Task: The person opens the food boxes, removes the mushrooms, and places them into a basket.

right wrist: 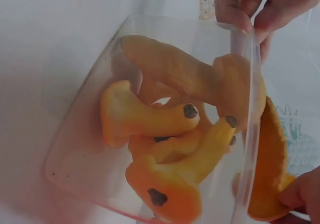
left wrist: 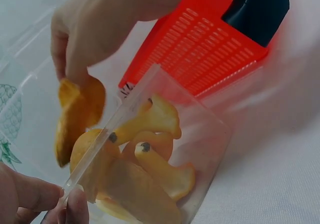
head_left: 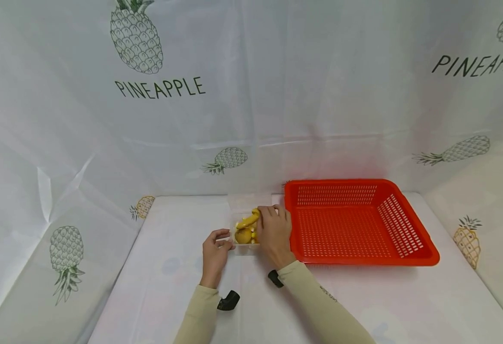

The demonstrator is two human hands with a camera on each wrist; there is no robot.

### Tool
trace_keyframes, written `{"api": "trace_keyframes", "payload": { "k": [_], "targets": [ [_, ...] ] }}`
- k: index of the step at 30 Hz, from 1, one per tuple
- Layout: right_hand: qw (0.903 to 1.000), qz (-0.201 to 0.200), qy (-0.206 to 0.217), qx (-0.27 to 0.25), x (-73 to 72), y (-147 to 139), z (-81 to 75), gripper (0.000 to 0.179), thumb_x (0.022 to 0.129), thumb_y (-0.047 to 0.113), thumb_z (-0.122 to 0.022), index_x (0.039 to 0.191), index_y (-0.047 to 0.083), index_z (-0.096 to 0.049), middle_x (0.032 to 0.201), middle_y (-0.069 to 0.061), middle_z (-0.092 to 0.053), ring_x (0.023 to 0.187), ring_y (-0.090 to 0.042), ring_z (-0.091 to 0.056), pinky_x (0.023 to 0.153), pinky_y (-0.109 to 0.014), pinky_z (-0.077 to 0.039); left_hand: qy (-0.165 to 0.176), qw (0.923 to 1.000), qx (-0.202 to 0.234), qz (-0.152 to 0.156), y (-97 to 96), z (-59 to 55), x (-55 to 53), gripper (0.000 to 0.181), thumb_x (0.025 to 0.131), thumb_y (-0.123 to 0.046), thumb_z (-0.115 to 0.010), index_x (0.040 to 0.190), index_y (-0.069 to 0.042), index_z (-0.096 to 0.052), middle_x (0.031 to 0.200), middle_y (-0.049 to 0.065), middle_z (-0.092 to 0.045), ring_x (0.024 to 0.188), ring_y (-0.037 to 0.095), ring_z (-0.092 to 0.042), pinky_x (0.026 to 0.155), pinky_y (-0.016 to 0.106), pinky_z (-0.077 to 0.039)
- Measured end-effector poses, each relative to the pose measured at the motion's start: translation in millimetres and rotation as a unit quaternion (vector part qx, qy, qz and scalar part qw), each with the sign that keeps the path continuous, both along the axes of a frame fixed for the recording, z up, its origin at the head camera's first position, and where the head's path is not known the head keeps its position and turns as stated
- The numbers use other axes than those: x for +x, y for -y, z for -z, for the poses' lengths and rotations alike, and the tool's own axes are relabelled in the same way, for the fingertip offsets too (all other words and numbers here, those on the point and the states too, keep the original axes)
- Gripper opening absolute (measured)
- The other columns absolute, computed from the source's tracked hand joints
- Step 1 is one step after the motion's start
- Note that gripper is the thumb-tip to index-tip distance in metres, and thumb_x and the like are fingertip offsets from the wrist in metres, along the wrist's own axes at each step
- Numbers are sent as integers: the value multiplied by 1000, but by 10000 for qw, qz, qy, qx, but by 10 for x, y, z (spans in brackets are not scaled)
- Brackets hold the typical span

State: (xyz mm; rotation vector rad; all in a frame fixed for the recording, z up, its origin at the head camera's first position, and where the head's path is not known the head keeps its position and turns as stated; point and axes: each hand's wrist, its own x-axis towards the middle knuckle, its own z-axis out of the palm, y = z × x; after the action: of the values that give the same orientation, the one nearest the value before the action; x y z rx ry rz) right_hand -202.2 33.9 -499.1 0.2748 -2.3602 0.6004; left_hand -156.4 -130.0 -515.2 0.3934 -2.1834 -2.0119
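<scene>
A clear plastic box (head_left: pixel 247 250) holds several yellow mushrooms (right wrist: pixel 145 114) with dark spots at their stem ends. My left hand (head_left: pixel 214 255) pinches the rim of this box between thumb and fingers, at its left side. Over the box's mouth, my right hand (head_left: pixel 274 231) pinches another yellow mushroom (left wrist: pixel 77 116) by one edge. That held mushroom hangs tilted beside the rim in the left wrist view, close to those inside. Part of it is hidden behind the rim and fingers in the right wrist view.
A red perforated basket (head_left: pixel 359 260) stands just right of the box. The white-covered table (head_left: pixel 169 286) meets a pineapple-print sheet (head_left: pixel 182 129) at the back and sides. A clear sheet-like panel (head_left: pixel 249 202) rises behind the box. Dark wrist mounts (head_left: pixel 229 301) sit under the sleeves.
</scene>
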Motion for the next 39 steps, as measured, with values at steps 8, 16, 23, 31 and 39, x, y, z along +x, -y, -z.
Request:
{"api": "trace_keyframes", "payload": {
  "k": [8,16,23,31,39],
  "targets": [
    [9964,-262,-798,-55,74,-109,-137,16,92,5,-78,109,7,-78,107,-8,-78,103,-33,-65,95,-49,-57,-29,10000,30,-8,-4,10,11,30,97,11,-63,127,10,-64,125,28,-63,88,20,-66,83,44,-67],
    [9934,-398,-1075,19,180,-325,-375,18,93,2,-76,110,6,-79,109,-9,-78,102,-35,-64,94,-49,-56,-40,10000,-12,-46,14,26,-2,31,97,10,-63,128,11,-63,126,30,-62,87,20,-65,82,43,-67],
    [9957,-323,-857,-126,265,-628,-546,19,92,3,-78,111,4,-79,109,-12,-78,102,-36,-64,93,-52,-55,45,9999,-6,-102,20,11,-5,31,97,9,-62,128,10,-64,126,26,-63,83,17,-64,85,47,-66],
    [9964,0,-802,-291,257,-1124,-626,21,90,-2,-79,111,1,-77,106,-18,-78,98,-41,-62,86,-54,-53,46,10000,-12,-88,21,21,0,31,98,9,-62,128,11,-64,126,26,-63,82,16,-63,86,47,-66],
    [9967,510,-492,-406,197,-1636,-661,18,93,-4,-74,111,-2,-78,105,-22,-77,94,-45,-61,79,-58,-51,44,10000,-37,-75,1,21,-4,30,98,8,-62,128,10,-64,124,26,-64,83,15,-63,86,48,-66]
  ]
}}
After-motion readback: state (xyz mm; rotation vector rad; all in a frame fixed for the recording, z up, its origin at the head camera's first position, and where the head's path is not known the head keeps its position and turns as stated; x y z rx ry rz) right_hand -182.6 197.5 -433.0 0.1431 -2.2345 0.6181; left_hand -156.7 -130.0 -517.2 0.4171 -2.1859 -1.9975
